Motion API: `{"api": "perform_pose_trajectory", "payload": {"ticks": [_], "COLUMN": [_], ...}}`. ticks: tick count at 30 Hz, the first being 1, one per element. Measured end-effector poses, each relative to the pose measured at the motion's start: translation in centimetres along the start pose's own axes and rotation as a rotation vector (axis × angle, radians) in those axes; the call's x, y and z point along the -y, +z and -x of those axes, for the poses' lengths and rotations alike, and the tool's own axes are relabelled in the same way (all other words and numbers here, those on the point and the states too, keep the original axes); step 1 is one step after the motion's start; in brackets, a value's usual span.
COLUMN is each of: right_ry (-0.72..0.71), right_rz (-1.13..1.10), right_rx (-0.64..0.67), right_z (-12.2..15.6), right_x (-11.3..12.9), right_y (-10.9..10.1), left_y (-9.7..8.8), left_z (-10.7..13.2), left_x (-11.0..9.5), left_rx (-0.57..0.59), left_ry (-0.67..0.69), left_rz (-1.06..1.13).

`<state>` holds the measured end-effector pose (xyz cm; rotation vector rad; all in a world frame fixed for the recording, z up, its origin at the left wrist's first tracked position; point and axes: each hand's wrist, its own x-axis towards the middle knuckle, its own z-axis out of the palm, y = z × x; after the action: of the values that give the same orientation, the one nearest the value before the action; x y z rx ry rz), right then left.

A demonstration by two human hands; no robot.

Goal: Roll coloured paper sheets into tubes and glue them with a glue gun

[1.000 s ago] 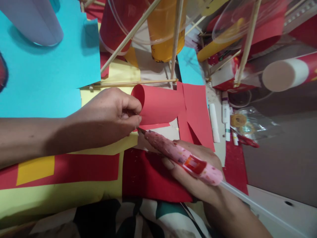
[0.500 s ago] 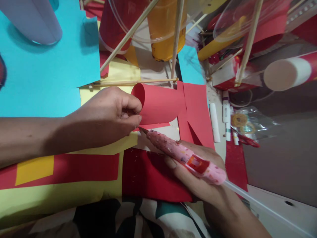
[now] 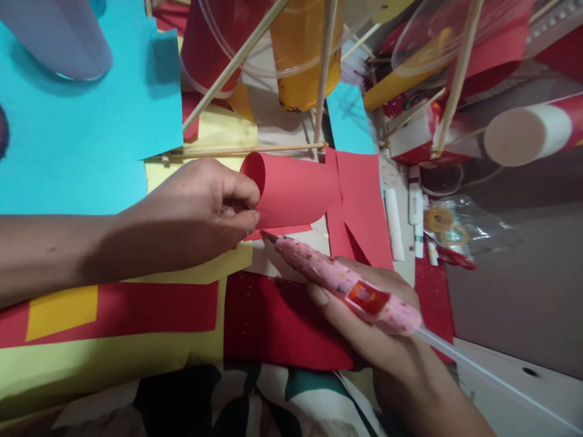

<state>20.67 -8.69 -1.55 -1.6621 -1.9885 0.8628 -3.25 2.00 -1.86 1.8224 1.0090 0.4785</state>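
Observation:
My left hand (image 3: 214,203) pinches the left end of a curled sheet of red paper (image 3: 296,191) between thumb and fingers. My right hand (image 3: 373,315) is wrapped round a pink hot glue gun (image 3: 328,273) with an orange-red window and a clear glue stick trailing from its rear. The gun's dark nozzle tip points at the lower left edge of the red paper, just below my left fingertips. Whether the tip touches the paper I cannot tell. Another flat piece of red paper (image 3: 364,200) lies right of the curl.
Wooden sticks (image 3: 237,67) form a frame at the back, with a yellow cup (image 3: 305,60) and a red cup (image 3: 214,48) behind. Blue card (image 3: 91,152) spreads on the left. Markers (image 3: 415,206), a plastic bag with rubber bands (image 3: 455,224) and a white-ended tube (image 3: 523,133) are on the right.
My right hand has drawn the glue gun slightly to the right, its tip moving a little away from my left fingertips. My left hand keeps its pinch on the red paper.

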Motion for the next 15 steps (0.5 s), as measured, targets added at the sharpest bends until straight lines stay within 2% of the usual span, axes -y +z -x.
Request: {"api": "perform_pose_trajectory", "payload": {"ticks": [6,12,15], "right_ry": [0.045,0.184,0.152], "right_rz": [-0.063,-0.105,-0.081], "right_rx": [-0.026,-0.175,-0.185], "right_z": [0.2,0.5,0.6], "right_x": [0.6,2.7,2.3], "right_y": [0.1,0.4,0.3], "left_y": [-0.1,-0.2,-0.2], "left_z": [0.0,0.0,0.0], "left_x": [0.0,-0.1,-0.1], "left_rx": [0.011,0.009,0.012], "left_ry": [-0.015,0.008,0.011], "left_rz": [0.006,0.017,0.028]}}
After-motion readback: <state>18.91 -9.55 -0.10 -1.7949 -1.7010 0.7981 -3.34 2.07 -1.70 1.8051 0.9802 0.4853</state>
